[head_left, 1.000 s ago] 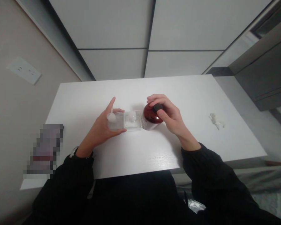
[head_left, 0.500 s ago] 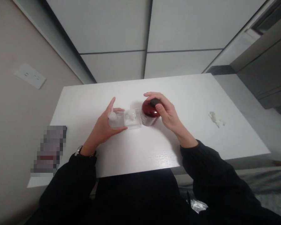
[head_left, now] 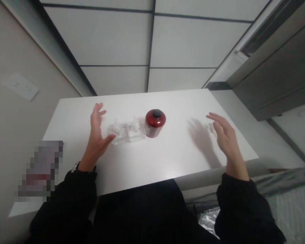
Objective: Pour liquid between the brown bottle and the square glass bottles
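Observation:
Side by side on the white table stand two clear square bottles (head_left: 137, 135) with rounded tops, slightly blurred. Touching or almost touching them on the right is a dark red bottle (head_left: 155, 120) with a black cap and a paler lower part. My left hand (head_left: 98, 134) is raised just left of the clear bottles, fingers and thumb apart, holding nothing. Off to the right, my right hand (head_left: 225, 135) hovers above the table with its fingers stretched out and nothing in it. Partly hidden behind that hand lies a crumpled white scrap (head_left: 211, 128).
A blurred-out flat object (head_left: 40, 169) lies at the table's left edge. The white table (head_left: 132, 169) meets a panelled white front at the back. A wall with a socket plate (head_left: 22, 87) rises on the left. Grey cabinets (head_left: 274, 64) stand at the right.
Both hands have let go: the left has drawn back leftward from the clear bottles, the right has left the red bottle and moved far right. The camera view has shifted somewhat.

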The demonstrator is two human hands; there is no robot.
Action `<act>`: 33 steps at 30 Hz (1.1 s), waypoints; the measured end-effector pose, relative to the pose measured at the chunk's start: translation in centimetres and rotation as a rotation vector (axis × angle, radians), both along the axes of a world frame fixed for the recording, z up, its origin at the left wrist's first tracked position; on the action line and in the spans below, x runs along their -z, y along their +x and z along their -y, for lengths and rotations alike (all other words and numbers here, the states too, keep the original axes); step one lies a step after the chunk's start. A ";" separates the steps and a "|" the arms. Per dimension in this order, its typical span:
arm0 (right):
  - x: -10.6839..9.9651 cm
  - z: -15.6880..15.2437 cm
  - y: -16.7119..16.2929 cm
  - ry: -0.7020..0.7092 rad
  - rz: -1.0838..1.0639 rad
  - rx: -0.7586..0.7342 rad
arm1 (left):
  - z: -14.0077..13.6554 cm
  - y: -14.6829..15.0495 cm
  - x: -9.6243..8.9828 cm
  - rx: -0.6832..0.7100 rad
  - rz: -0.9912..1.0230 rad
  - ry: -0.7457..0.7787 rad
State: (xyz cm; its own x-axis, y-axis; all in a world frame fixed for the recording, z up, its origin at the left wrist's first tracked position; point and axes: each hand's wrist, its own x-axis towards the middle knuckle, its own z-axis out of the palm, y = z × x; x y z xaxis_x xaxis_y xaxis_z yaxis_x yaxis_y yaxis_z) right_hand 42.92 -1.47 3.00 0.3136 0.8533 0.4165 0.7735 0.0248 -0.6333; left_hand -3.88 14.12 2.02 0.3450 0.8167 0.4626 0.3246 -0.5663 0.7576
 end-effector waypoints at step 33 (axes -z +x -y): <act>2.3 -1.6 -29.4 -0.136 0.339 -1.086 | -1.7 -0.2 1.4 -0.111 0.201 0.033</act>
